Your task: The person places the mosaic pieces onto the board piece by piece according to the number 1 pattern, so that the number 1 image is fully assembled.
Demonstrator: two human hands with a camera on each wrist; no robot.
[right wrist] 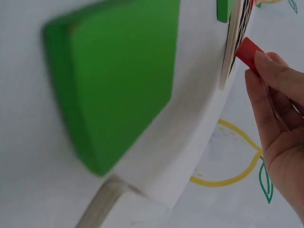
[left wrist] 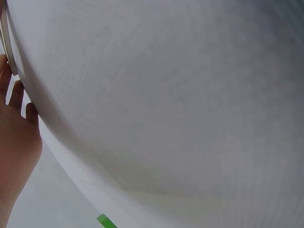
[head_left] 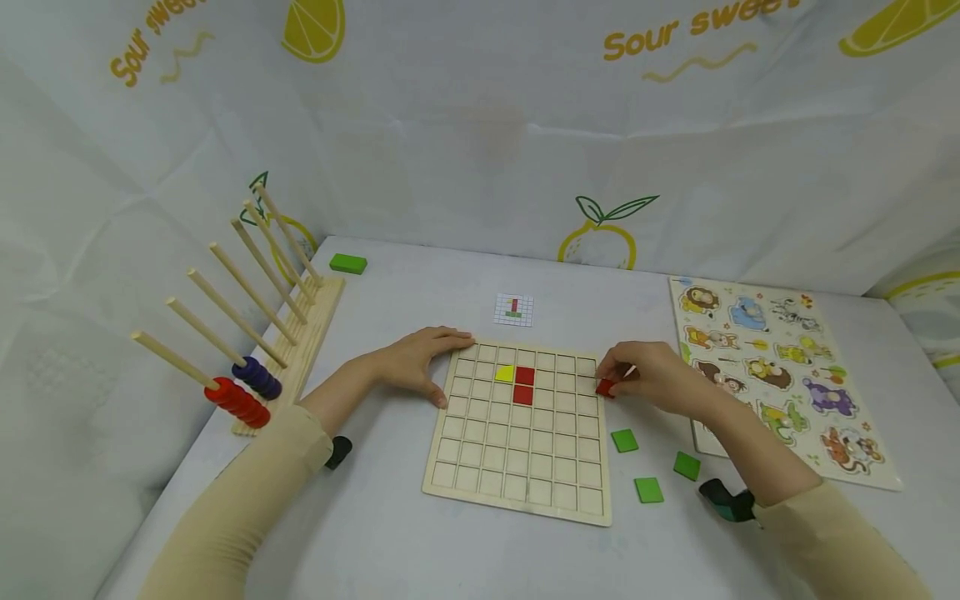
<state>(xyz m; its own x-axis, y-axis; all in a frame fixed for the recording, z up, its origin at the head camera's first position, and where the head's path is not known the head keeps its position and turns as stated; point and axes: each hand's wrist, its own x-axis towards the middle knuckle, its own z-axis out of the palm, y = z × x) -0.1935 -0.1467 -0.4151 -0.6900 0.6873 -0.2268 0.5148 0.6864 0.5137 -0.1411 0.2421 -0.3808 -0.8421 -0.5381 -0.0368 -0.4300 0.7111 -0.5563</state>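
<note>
Right of the frame's centre, the right hand [head_left: 660, 379] pinched a red tile [head_left: 603, 388], probably light, stiff and smooth, best taken by its edges. The left hand [head_left: 408, 362], thumb and fingers apart, touched the grid board [head_left: 517, 505] at left.

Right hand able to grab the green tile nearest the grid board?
Probably not as is: the right hand pinches a red tile. Otherwise the way looks clear; the green tile lies uncovered beside the grid board.
</note>
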